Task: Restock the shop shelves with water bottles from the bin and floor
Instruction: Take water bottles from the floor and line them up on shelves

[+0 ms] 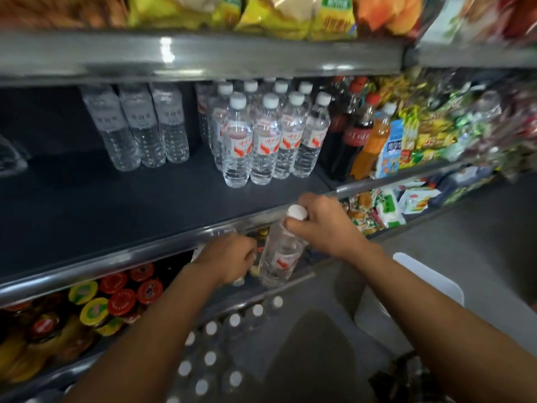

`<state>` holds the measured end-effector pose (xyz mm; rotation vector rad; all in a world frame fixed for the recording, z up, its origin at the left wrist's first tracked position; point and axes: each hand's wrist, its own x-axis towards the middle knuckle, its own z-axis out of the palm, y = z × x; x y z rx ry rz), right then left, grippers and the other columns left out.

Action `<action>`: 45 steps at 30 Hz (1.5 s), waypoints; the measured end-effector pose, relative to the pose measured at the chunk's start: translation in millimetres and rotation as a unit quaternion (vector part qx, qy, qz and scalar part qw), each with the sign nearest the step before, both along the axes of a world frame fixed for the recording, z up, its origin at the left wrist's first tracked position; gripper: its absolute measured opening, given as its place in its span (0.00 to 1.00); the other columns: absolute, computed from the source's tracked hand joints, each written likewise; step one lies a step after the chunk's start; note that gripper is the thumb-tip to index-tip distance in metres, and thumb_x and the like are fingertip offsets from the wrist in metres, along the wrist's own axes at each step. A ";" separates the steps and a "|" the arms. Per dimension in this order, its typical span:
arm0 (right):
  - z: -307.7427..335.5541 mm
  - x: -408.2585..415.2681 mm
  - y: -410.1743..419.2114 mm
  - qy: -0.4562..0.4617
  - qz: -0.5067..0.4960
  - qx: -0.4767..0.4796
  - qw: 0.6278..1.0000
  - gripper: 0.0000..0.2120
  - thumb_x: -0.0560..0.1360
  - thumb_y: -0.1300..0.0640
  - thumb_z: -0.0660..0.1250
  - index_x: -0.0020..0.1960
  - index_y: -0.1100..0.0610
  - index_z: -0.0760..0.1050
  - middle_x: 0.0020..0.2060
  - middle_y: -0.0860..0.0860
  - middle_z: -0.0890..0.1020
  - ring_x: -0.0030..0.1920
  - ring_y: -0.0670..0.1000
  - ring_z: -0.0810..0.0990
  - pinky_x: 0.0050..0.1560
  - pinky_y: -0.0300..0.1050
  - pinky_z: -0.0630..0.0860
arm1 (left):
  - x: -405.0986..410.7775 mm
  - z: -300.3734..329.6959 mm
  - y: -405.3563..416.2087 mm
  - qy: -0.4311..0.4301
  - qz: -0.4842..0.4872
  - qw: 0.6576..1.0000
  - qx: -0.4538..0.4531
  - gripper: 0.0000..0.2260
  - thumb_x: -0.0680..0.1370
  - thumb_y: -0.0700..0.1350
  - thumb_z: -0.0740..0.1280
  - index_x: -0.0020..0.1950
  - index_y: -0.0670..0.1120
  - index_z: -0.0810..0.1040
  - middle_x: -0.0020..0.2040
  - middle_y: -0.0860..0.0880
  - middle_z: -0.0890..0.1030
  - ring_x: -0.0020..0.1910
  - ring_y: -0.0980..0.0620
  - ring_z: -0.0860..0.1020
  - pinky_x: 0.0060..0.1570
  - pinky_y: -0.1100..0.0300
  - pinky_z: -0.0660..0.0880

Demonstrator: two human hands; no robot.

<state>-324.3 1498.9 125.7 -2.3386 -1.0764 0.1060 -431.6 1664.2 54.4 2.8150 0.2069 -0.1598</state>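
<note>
Fingers of the right hand (316,225) grasp a water bottle (280,257) by its neck; left hand (229,257) clenched

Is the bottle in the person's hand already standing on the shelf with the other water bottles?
No. The right hand holds the bottle by its neck, below the shelf's front edge, not beside the shelf bottles.

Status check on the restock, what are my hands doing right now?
Right hand grips water bottle by the neck, below the shelf edge. Left hand low beside it, grip unclear. Shelf space open ahead.
</note>
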 end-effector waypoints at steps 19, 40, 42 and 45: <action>67.9 79.1 113.5 -0.058 -0.027 0.053 0.997 0.16 0.73 0.50 0.68 0.36 0.62 0.70 0.31 0.53 0.72 0.32 0.52 0.69 0.31 0.49 0.68 | 22.3 55.5 57.6 -0.055 0.095 0.994 0.008 0.06 0.79 0.50 0.61 0.48 0.54 0.78 0.49 0.52 0.81 0.49 0.48 0.77 0.47 0.55 0.74; 53.5 103.8 157.6 -0.074 0.016 0.013 0.997 0.18 0.75 0.46 0.67 0.49 0.62 0.75 0.40 0.55 0.76 0.41 0.55 0.76 0.40 0.44 0.72 | 25.9 35.1 53.7 -0.030 0.090 0.995 0.004 0.08 0.80 0.49 0.59 0.49 0.52 0.78 0.49 0.51 0.80 0.50 0.48 0.78 0.49 0.54 0.74; 49.9 99.8 150.5 -0.062 0.015 0.034 0.997 0.18 0.75 0.46 0.68 0.53 0.61 0.76 0.43 0.55 0.79 0.42 0.54 0.76 0.40 0.42 0.70 | 26.4 32.4 49.9 -0.028 0.089 0.996 0.001 0.08 0.79 0.49 0.60 0.49 0.52 0.78 0.49 0.51 0.80 0.50 0.48 0.78 0.50 0.52 0.76; 38.5 87.5 130.1 -0.044 0.006 0.071 0.996 0.18 0.76 0.49 0.68 0.58 0.61 0.72 0.39 0.52 0.78 0.39 0.51 0.75 0.38 0.42 0.69 | 25.2 22.9 42.0 -0.028 0.085 0.996 -0.010 0.08 0.79 0.49 0.60 0.50 0.52 0.78 0.50 0.51 0.81 0.49 0.49 0.78 0.50 0.51 0.76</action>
